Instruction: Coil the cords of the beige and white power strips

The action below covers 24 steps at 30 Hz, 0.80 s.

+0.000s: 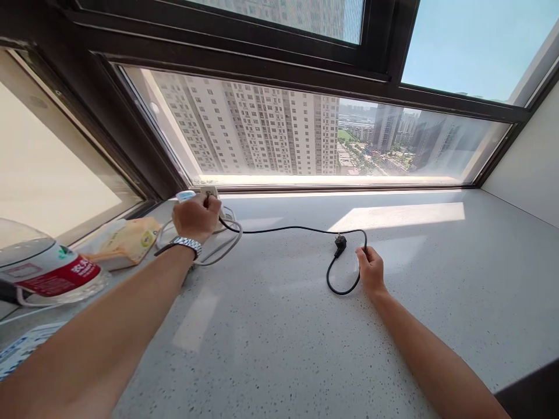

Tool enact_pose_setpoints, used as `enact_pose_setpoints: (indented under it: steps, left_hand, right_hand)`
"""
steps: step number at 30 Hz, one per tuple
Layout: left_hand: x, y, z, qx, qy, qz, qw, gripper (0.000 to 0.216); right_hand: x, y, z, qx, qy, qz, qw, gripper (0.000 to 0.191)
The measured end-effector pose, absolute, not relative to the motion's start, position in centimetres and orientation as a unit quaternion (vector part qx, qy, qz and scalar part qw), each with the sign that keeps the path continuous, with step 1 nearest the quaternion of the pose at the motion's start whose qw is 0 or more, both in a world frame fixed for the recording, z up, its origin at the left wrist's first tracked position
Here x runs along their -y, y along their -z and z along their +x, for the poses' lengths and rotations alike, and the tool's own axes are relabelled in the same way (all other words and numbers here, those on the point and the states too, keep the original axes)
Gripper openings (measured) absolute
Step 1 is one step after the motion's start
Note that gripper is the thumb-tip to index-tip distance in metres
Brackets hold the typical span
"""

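Note:
A black power cord (297, 228) runs across the speckled white sill between my two hands. My right hand (371, 269) is closed round the cord near its plug end. From there the cord loops back to a black plug (340, 242) with metal pins, left of that hand. My left hand (196, 216), with a metal watch (187, 245) at its wrist, is closed at the sill's back left. The cord's other end disappears under its fingers. Just behind those fingers is a whitish block (209, 191), perhaps a power strip. A pale cable (229, 241) coils beside this hand.
At the left lie a large clear bottle (65, 270) with a red label and a yellowish packet (131, 240). A blue-and-white item (26, 349) shows under my left forearm. A dark-framed window (271, 134) closes off the sill's back; a white wall (524, 163) stands at right.

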<state>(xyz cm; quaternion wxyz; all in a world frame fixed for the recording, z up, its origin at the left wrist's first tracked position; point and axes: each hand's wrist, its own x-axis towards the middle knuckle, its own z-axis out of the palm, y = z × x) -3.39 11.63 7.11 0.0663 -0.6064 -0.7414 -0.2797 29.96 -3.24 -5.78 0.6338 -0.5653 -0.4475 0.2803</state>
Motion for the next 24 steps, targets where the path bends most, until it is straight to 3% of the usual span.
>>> enact_pose_setpoints:
  steps: [5, 15, 20, 24]
  left_hand:
    - [-10.5, -6.9, -4.2, 0.766, 0.399, -0.487, 0.128, 0.038]
    - [-7.2, -5.8, -4.6, 0.682, 0.479, -0.516, 0.199, 0.03]
    - [-6.1, -5.3, -3.7, 0.687, 0.528, -0.491, 0.091, 0.03]
    - [-5.1, -3.9, -2.4, 0.68, 0.569, -0.444, -0.13, 0.027]
  right_hand:
    - [3.3, 5.6, 29.8, 0.437, -0.282, -0.569, 0.637, 0.034]
    - [3.4, 5.6, 29.9, 0.443, -0.281, -0.569, 0.634, 0.033]
    - [3.4, 5.5, 29.9, 0.438, -0.286, -0.569, 0.634, 0.033]
    - [3.4, 5.6, 29.9, 0.437, -0.284, -0.571, 0.634, 0.034]
